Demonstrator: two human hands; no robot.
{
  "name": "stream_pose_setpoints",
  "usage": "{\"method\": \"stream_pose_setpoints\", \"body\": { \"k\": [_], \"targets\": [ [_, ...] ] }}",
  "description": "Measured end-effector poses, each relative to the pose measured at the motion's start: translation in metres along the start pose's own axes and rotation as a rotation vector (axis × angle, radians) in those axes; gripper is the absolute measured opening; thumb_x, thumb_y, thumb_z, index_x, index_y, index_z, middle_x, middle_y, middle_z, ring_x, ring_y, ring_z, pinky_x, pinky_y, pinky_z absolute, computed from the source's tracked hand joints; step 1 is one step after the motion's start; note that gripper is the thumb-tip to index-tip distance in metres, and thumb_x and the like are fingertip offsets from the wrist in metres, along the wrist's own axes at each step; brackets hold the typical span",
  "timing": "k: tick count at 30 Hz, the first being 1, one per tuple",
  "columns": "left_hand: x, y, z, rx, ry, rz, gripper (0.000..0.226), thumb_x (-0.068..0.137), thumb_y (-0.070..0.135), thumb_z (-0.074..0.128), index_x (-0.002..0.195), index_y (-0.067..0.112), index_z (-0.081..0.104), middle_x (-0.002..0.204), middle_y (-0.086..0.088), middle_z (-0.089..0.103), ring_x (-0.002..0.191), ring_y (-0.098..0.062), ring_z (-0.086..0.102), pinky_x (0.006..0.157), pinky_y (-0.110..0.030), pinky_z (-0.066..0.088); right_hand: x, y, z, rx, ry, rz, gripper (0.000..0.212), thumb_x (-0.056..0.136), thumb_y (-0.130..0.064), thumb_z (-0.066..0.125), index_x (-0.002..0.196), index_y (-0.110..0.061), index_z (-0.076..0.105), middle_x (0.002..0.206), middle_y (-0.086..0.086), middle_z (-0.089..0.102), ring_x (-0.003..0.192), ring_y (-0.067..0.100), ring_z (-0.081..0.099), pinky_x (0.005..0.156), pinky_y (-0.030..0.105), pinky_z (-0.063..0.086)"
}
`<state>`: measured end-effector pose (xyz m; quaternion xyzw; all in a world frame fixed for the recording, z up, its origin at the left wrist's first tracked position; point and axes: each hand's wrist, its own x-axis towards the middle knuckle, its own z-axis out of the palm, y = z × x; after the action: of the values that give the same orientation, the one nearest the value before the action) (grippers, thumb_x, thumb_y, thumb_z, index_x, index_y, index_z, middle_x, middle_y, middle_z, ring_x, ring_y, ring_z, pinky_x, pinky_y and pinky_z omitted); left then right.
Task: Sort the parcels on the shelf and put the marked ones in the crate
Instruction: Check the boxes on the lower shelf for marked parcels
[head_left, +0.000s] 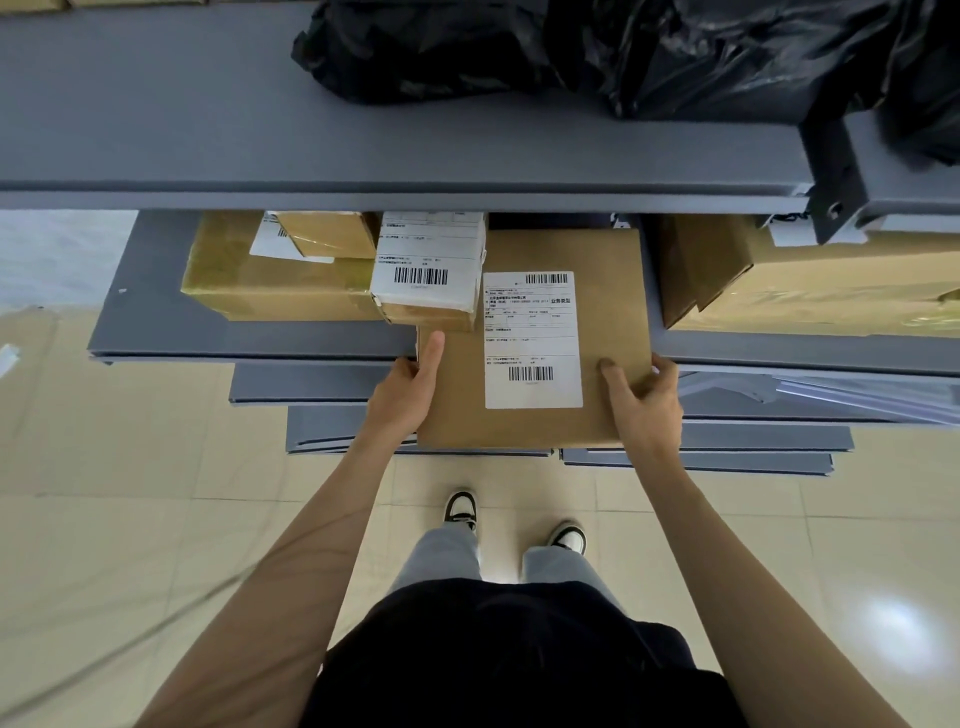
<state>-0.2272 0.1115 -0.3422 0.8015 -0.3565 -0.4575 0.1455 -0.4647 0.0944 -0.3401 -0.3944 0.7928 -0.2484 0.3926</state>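
The left hand (410, 387) holds the left edge of a flat brown parcel (613, 322), with the thumb laid on top near the corner and the other fingers hidden below. The right hand (644, 400) closes on the near right corner in the same way, thumb on top, fingers wrapped around the edge. So both hands are closed on this one parcel. It lies half on the middle shelf (311, 338) and half out over the edge toward the person.

The parcel looks thin and stiff, like a cardboard mailer (no sagging shows between the two hands), and probably it is light. The surface is plain cardboard, so I judge it is not slippery. The white shipping label (532, 340) is on top; holding the side edges keeps it free for reading, which is needed to decide if this one is marked.

A small white-labelled box (428, 267) stands just beside the parcel's far left corner, maybe touching it, so sliding out could disturb it. A larger taped carton (249, 283) is further left. On the upper shelf lies a black plastic bag (623, 47). The crate is not in view.
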Motion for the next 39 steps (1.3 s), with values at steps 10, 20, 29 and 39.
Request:
{"method": "stream_pose_setpoints", "body": {
  "k": [10, 20, 29, 39],
  "targets": [
    [0.009, 0.033, -0.004, -0.421, -0.013, 0.087, 0.076, 0.076, 0.064, 0.057, 0.137, 0.024, 0.036, 0.116, 0.017, 0.051, 0.116, -0.015, 0.045, 0.097, -0.036, 0.038, 0.036, -0.036, -0.002, 0.239, -0.043, 0.019, 0.060, 0.084, -0.045, 0.061, 0.133, -0.015, 0.044, 0.110, 0.000, 0.053, 0.102, 0.017, 0.050, 0.090, 0.030, 0.040],
    [0.025, 0.043, 0.005, -0.419, -0.044, 0.089, 0.109, 0.055, 0.034, 0.079, 0.144, 0.029, 0.016, 0.138, -0.004, 0.038, 0.121, -0.022, 0.043, 0.106, -0.038, 0.033, 0.037, -0.047, 0.011, 0.182, 0.042, 0.138, 0.069, 0.086, -0.045, 0.057, 0.144, -0.021, 0.029, 0.136, 0.016, 0.032, 0.115, 0.035, 0.044, 0.090, 0.036, 0.036],
    [0.025, 0.079, 0.016, -0.281, 0.144, 0.162, 0.095, 0.069, 0.013, 0.070, 0.144, 0.019, 0.012, 0.142, -0.014, 0.019, 0.122, -0.031, 0.033, 0.097, -0.032, 0.032, 0.040, -0.059, -0.004, 0.315, 0.125, -0.011, 0.042, 0.086, -0.025, 0.061, 0.123, -0.010, 0.049, 0.125, 0.014, 0.054, 0.108, 0.028, 0.055, 0.094, 0.033, 0.043],
    [-0.022, 0.173, 0.090, -0.189, 0.002, 0.575, 0.065, 0.080, 0.037, 0.064, 0.133, 0.015, 0.034, 0.138, -0.010, 0.033, 0.126, -0.025, 0.036, 0.099, -0.036, 0.033, 0.056, -0.019, -0.087, 0.405, 0.533, 0.004, 0.024, 0.093, -0.012, 0.045, 0.115, -0.003, 0.049, 0.118, 0.013, 0.056, 0.097, 0.021, 0.055, 0.073, 0.020, 0.036]
  ]
}}
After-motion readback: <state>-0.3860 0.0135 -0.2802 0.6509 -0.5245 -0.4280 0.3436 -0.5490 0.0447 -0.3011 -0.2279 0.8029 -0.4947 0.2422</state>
